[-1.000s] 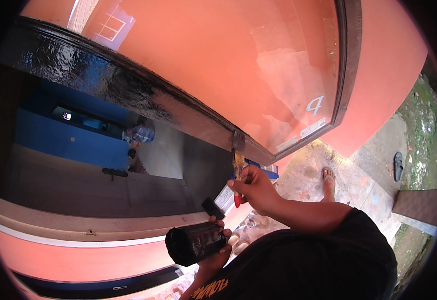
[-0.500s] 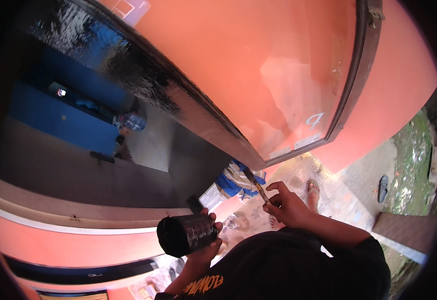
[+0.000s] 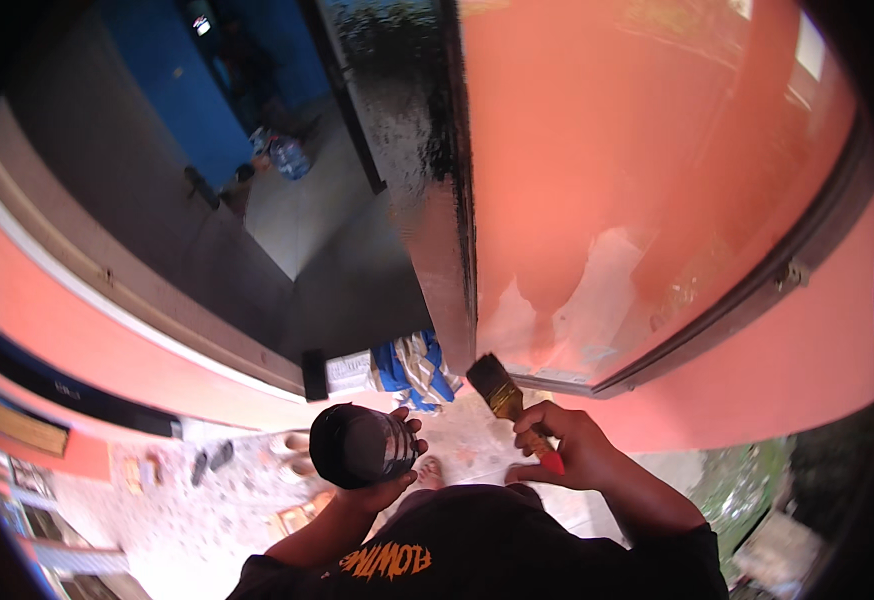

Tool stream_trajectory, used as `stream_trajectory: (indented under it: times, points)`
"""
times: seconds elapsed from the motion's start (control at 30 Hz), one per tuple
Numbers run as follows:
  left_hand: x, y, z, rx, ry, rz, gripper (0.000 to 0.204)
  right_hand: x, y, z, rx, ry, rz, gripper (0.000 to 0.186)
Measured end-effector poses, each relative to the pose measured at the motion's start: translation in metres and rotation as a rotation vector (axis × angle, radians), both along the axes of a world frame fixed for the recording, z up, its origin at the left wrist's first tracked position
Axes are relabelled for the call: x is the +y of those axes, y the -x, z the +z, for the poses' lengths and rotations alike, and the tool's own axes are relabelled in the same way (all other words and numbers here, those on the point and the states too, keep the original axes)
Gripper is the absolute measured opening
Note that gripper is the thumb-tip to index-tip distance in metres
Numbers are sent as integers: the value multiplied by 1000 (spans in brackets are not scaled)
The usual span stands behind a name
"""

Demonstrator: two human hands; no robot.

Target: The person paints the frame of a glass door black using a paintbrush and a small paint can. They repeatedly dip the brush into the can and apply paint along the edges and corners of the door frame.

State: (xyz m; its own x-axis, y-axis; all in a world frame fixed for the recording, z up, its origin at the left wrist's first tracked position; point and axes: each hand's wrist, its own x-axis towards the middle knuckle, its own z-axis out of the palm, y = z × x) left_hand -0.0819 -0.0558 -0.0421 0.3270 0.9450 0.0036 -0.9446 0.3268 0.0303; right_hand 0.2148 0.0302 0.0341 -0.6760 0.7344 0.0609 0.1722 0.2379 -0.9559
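Right fingers (image 3: 549, 416) in a grip on a dark-bristled, red-ended paintbrush (image 3: 502, 393), left fingers (image 3: 414, 427) around a black cylindrical container (image 3: 394, 445)

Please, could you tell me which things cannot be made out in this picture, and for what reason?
All in the head view:
- Fill of the dark container: its inside is too dark.
- Palm of the left hand: covered by the container.
- Handle of the paintbrush: partly behind the right hand's fingers.
- Top of the glass pane: cut off by the upper edge.
- Blue room's far end: too dim.
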Motion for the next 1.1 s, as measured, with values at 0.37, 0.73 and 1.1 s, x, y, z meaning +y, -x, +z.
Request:
stream_trajectory:
  times: [0.37,0.73,1.1]
  points:
    - [-31,-76,-20,140,147,233,67,74,-12,104,378,-788,-156,20]
    - [-57,-115,-50,-154,93,316,74,110,0,158,472,-1436,-251,22]
    - [-74,-117,-48,-111,58,393,73,125,44,209,573,-1517,-355,22]
